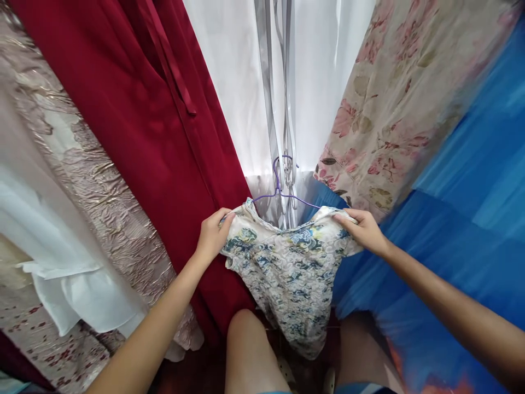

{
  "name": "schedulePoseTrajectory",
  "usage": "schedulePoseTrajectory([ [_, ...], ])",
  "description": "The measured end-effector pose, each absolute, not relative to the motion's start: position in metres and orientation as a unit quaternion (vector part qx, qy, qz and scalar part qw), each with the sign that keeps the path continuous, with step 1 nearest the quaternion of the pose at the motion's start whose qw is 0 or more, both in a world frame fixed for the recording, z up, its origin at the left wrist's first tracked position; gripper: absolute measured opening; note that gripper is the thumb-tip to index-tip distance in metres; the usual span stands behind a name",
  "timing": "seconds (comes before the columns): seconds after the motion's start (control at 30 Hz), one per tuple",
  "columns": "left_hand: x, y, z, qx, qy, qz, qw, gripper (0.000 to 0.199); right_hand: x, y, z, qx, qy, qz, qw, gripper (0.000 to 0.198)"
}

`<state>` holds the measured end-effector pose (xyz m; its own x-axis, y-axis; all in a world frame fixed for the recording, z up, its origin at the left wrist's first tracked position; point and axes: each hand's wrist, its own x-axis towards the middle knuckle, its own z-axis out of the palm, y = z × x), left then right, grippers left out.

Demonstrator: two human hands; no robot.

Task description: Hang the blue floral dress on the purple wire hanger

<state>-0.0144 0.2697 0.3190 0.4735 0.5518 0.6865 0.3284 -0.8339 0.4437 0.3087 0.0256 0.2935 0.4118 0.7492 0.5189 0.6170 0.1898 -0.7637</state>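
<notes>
A short-sleeved floral blouse (287, 268), white with blue, green and yellow print, is spread between my two hands. Its shoulders rest on a thin purple hanger (278, 178), whose hook points up in front of white and silver hanging straps (289, 109). My left hand (214, 232) pinches the blouse at its left sleeve, thumb on top. At the opposite sleeve my right hand (361, 227) grips the cloth between thumb and fingers. The lower part of the blouse hangs down between my knees.
Long garments hang close around: a dark red one (135, 109) and a shiny textured one (102, 169) at left, white cloth (225, 65) behind, a pink floral one (381, 126) and a blue one (463, 219) at right. My bare knee (248, 339) shows below.
</notes>
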Motion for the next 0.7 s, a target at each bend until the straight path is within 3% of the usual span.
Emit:
schedulePoseTrajectory([
  [0.1,-0.019,0.261,0.316,0.832,0.269,0.478,0.084,0.023,0.297,0.034,0.325,-0.643,-0.532,-0.001,0.550,0.053],
  [0.17,-0.020,0.258,0.315,0.825,0.277,0.488,0.067,0.022,0.293,0.038,0.345,-0.663,-0.532,-0.021,0.526,0.046],
  [0.33,-0.015,0.244,0.311,0.819,0.274,0.497,0.084,0.021,0.300,0.039,0.362,-0.724,-0.519,-0.014,0.454,0.044],
  [0.53,-0.018,0.221,0.318,0.823,0.307,0.460,0.132,0.028,0.317,0.051,0.386,-0.720,-0.484,-0.071,0.493,0.042],
  [0.6,-0.026,0.228,0.316,0.819,0.341,0.445,0.122,0.029,0.306,0.052,0.401,-0.687,-0.504,-0.022,0.523,0.036],
  [0.7,-0.036,0.244,0.296,0.811,0.390,0.421,0.115,0.025,0.268,0.039,0.415,-0.571,-0.585,0.208,0.537,0.033],
])
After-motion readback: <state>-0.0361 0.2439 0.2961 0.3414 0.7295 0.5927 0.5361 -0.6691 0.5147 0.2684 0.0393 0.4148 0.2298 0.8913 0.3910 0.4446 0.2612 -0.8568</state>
